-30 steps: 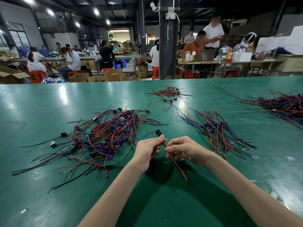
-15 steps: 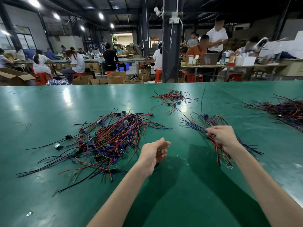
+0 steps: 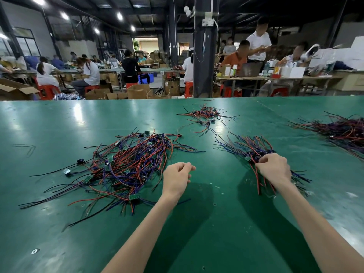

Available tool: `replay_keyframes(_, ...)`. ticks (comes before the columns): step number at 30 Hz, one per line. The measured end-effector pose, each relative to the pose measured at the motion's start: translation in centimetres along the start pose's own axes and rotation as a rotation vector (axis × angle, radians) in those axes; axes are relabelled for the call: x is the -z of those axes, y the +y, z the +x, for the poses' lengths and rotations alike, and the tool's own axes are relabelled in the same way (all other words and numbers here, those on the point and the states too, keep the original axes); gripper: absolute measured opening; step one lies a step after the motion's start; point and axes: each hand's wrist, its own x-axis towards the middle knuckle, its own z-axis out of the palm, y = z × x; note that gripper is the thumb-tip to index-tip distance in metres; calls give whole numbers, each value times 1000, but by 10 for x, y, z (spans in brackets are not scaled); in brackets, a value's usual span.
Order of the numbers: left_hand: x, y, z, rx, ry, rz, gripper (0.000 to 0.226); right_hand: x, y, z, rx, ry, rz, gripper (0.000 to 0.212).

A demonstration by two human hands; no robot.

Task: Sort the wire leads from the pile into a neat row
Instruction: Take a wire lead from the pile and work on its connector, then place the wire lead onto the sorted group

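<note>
Nearest, both forearms reach forward over the green table [image 3: 59, 134]. The left hand [image 3: 178, 175] hovers at the right edge of the tangled pile [image 3: 130, 166], fingers loosely curled and holding nothing, probably poised to pick the next lead. Well right of the pile, the right hand [image 3: 274, 169] rests knuckles-up on the sorted row [image 3: 248, 146]. Its fingers are curled and pinch the wires, seemingly to seat a lead with the connectors aligned. Beyond the pile lies a smaller cluster [image 3: 204, 115]; far to its right, another heap [image 3: 342, 131].
</note>
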Motion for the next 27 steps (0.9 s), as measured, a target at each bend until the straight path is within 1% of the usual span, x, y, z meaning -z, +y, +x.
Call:
replay_keyframes(2,3,-1,1,-37,38,106,27,-1,-1,-2,18,1,-75,18)
replay_keyframes(4,7,-4,3,-122,123,348,27,-1,-2,-4,56,22,-143,20)
replay_keyframes(6,12,-7,5,-211,209,603,25,-3,-5,-6,137,80,-178,20)
replay_keyframes(8,15,-9,6,-227,201,802,26,-6,-8,-8,244,140,-171,20)
replay_keyframes(10,14,-9,4,-196,144,992,33,-9,-14,-12,339,166,-133,19)
replay_keyframes(12,12,-8,1,-164,95,1098,34,-14,-20,-19,417,156,-84,18)
replay_keyframes(15,12,-6,-1,-90,17,1120,27,-21,-31,-31,552,91,20,14)
replay_keyframes(18,13,0,-2,-24,-37,1032,26,-25,-46,-51,736,-79,196,4)
replay_keyframes(20,13,4,-3,-38,3,939,27,-27,-57,-71,828,-254,298,3)
replay_keyframes(23,17,7,-3,-75,121,834,27,-35,-72,-99,928,-508,341,15)
replay_keyframes(25,19,7,-2,-96,172,788,27,-40,-79,-113,971,-599,342,21)
replay_keyframes(27,19,6,-2,-115,192,764,26,-44,-83,-118,983,-619,337,18)
